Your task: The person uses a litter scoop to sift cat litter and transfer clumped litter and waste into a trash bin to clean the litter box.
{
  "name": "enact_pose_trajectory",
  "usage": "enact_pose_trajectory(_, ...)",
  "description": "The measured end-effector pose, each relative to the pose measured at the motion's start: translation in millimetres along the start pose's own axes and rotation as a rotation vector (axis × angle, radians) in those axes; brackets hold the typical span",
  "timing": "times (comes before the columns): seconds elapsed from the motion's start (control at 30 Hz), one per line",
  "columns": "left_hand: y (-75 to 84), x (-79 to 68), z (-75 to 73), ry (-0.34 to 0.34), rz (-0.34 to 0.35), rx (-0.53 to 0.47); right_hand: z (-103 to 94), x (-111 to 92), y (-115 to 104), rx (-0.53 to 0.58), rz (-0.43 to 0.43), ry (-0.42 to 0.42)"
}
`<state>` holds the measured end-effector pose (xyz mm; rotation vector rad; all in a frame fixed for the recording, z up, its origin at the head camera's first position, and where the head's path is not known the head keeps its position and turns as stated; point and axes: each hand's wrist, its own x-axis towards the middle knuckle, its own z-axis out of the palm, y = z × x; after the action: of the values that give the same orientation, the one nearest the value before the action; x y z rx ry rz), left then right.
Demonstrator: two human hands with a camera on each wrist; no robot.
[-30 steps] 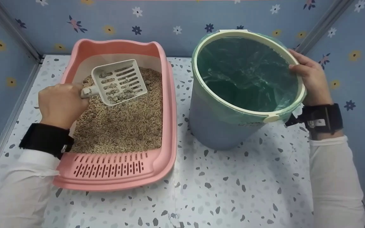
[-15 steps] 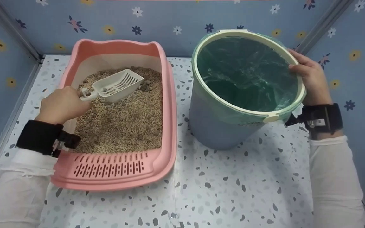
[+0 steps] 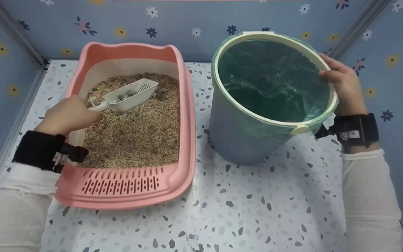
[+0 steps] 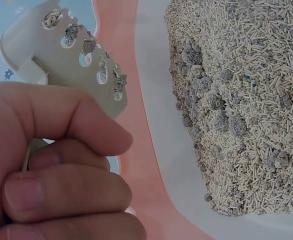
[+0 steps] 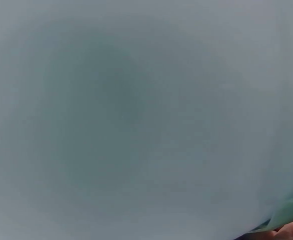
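My left hand (image 3: 70,113) grips the handle of a white slotted litter scoop (image 3: 133,101), held over a pink litter box (image 3: 187,140). Grey clumps lie in the scoop, and in the left wrist view bits are lodged in its slots (image 4: 86,47). Curled fingers (image 4: 71,187) wrap the handle there. Tan pellet litter (image 3: 135,140) covers the box floor, with darker clumps (image 4: 229,120) on it. My right hand (image 3: 345,85) pinches the far-right rim of a round bin (image 3: 247,143) lined with a green bag (image 3: 268,84). The bin leans right. Its wall fills the right wrist view.
Both containers stand on a white speckled surface (image 3: 243,210), the bin right of the litter box. Blue flowered walls (image 3: 173,21) close off the back and both sides. The box has a slotted pink step (image 3: 121,183) at its near end.
The scoop has come down from a raised, flat-facing pose and turned on its side edge lower over the litter. Clumps have gathered in its bowl. The right hand and bin have barely moved.
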<state>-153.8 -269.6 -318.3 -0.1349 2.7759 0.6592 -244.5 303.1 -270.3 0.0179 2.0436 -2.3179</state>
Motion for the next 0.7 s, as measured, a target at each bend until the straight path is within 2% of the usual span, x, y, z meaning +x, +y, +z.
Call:
enact_pose_trajectory(0.13,4.4,-2.7,-2.0,0.043,0.002,0.015,0.1,0.0,-1.0,0.005,0.006,0.005)
enact_pose_trajectory(0.4,15.9,-8.5,-3.5,0.198,0.005,0.119,1.0,-0.1,-1.3,-0.010,0.014,0.020)
enact_pose_trajectory(0.7,37.9,-15.8,-18.5,0.206,0.020,0.164,2.1,1.1,-1.3,-0.009,0.018,0.028)
